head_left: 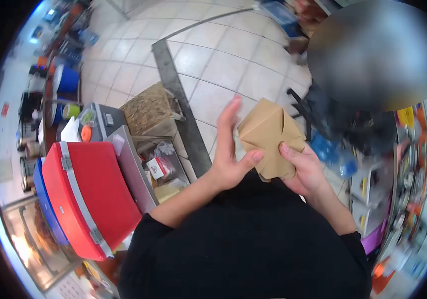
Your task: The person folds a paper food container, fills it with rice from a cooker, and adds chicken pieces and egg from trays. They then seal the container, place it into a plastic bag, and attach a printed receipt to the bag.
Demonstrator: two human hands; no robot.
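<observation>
A small brown cardboard takeout box (268,130) with creased, folded flaps is held in front of my black shirt, tilted up. My right hand (307,167) grips its right side, thumb pressed on the front near the lower fold and the other fingers behind it. My left hand (231,162) is at the box's left side. Its thumb touches the lower left edge, while its fingers stretch upward, slightly blurred and apart from the cardboard. The back and underside of the box are hidden.
A red cooler (91,192) with a grey strap stands to my left, by an open drawer (166,172) holding packages. A blurred round metallic shape (378,55) fills the upper right. Blue water jugs (335,154) stand right. Pale floor tiles (213,65) lie ahead.
</observation>
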